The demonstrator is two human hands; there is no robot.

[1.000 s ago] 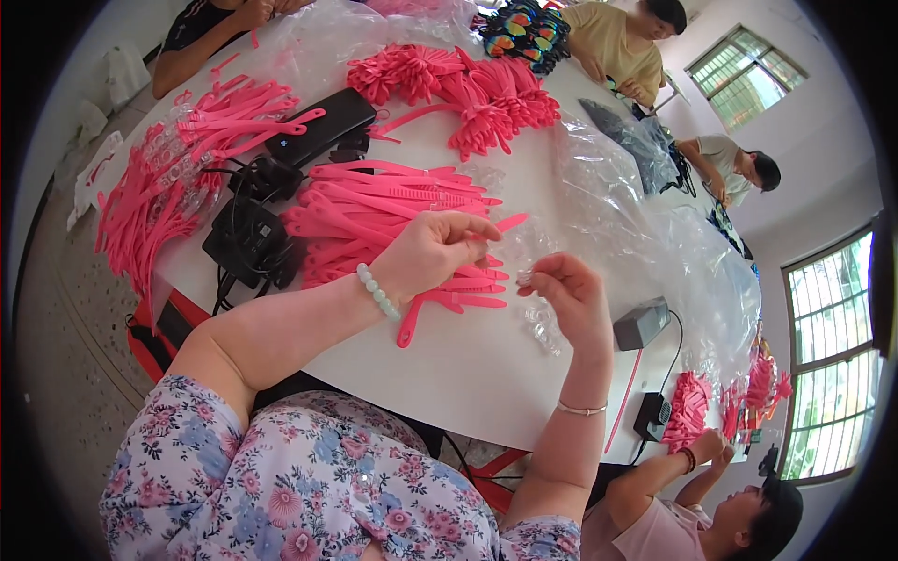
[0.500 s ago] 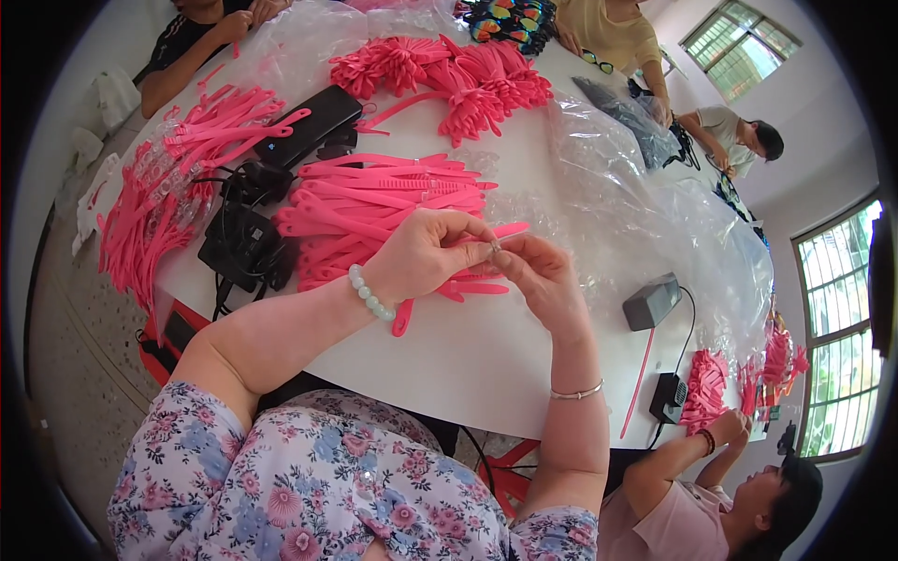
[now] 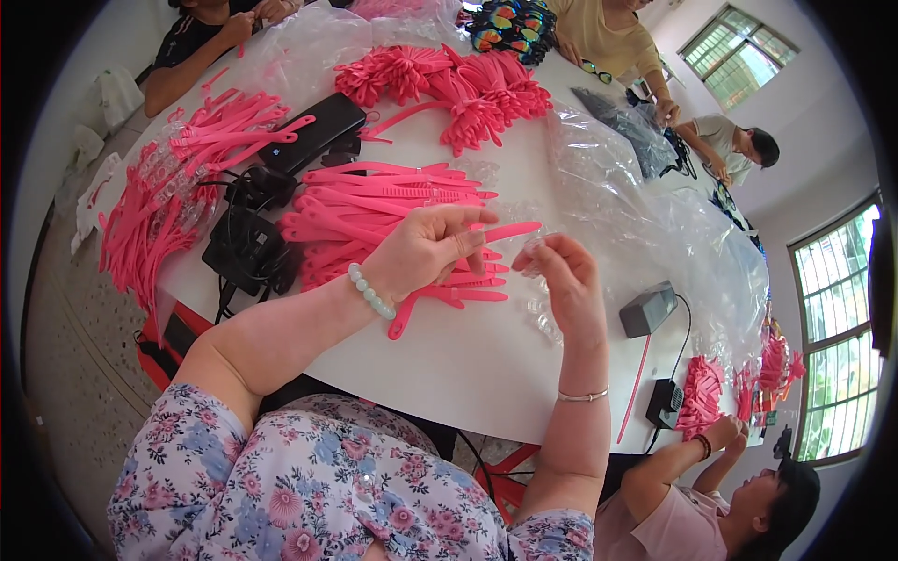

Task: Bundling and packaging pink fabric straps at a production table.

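My left hand [image 3: 435, 248] hovers over the middle pile of pink straps [image 3: 346, 220]. Its index finger is stretched out, apart from the thumb, and no held thing shows between them. A single pink strap end [image 3: 514, 230] sticks out past its fingers; it looks to lie beyond the hand. To the right, my right hand [image 3: 569, 280] pinches a small clear plastic piece [image 3: 534, 251] between thumb and fingertips. Below that hand, several clear plastic pieces [image 3: 543, 320] rest on the white table [image 3: 449, 365]. The lower fingers of my left hand are partly hidden.
Pink straps with clear fittings [image 3: 159, 206] heap at the left, beside black adapters and cables [image 3: 245, 248] and a black box [image 3: 318, 131]. Bundled pink straps [image 3: 468, 89] lie farther back. Clear plastic bags [image 3: 645, 224] and a grey adapter [image 3: 647, 309] stand right. Other people work around the table.
My hands, which met at the fingertips, have come apart. The right one has moved to the right with the clear plastic piece, and the left thumb and index finger have opened.
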